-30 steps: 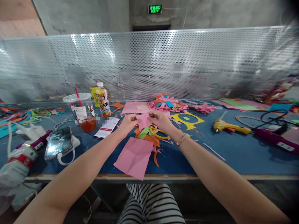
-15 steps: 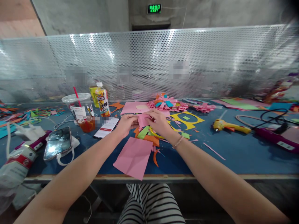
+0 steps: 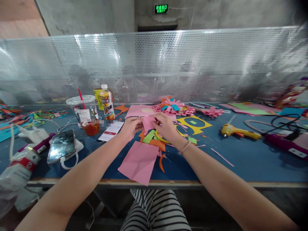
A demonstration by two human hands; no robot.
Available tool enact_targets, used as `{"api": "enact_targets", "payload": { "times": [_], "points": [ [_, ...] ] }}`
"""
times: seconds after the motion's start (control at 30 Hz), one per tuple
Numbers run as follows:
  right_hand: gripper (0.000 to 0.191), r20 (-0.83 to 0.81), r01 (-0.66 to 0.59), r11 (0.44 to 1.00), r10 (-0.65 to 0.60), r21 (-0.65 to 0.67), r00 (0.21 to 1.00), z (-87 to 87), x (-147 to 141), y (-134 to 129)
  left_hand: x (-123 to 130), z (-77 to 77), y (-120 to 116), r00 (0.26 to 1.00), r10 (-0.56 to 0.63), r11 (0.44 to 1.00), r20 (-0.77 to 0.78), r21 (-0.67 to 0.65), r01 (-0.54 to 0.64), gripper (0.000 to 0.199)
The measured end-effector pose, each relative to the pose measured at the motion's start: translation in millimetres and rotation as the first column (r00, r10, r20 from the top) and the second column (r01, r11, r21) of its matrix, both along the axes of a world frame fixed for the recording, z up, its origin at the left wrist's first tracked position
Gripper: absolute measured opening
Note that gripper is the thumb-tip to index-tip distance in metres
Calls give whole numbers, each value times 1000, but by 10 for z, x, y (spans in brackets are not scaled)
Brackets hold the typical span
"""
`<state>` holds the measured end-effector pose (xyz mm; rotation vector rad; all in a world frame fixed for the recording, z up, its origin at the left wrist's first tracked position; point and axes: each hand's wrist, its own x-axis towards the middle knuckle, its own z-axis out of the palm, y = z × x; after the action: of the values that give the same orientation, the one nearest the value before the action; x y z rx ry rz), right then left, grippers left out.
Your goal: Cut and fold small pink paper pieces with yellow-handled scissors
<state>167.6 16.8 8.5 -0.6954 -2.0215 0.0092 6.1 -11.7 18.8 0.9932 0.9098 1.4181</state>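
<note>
Between my two hands is a small piece of pink paper (image 3: 148, 123), held above the table. My left hand (image 3: 132, 127) pinches its left side, fingers closed. On the paper's right edge the fingers of my right hand (image 3: 165, 125) are closed too. Green and orange paper scraps (image 3: 154, 141) lie just beneath, along with a yellow ring-shaped thing (image 3: 160, 138) partly hidden by my right hand. Nearer to me, a larger pink sheet (image 3: 140, 162) rests flat by the table's front edge.
To the left stand a plastic drink cup (image 3: 85, 115) and a bottle (image 3: 107, 102), with a phone (image 3: 111, 131) beside them. Another phone (image 3: 62, 147) lies further left. Yellow cut-out paper (image 3: 196, 123), a fringed pink paper flower (image 3: 170, 106) and a yellow glue gun (image 3: 240, 131) are on the right.
The view has shifted slightly, so everything sits a little further right. Both hands keep their hold on the small pink paper, its upper face now tilted slightly differently.
</note>
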Motion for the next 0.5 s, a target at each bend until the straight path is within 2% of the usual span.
{"api": "enact_targets", "payload": {
  "times": [0.2, 0.5],
  "points": [
    [30, 115, -73, 988, 58, 136, 992, 27, -32, -110, -22, -11, 6, 1000, 5, 1000, 22, 1, -5, 11],
    [38, 275, -76, 975, 16, 211, 961, 13, -9, -114, -48, -35, 46, 1000, -26, 999, -15, 18, 26, 12]
  ]
}}
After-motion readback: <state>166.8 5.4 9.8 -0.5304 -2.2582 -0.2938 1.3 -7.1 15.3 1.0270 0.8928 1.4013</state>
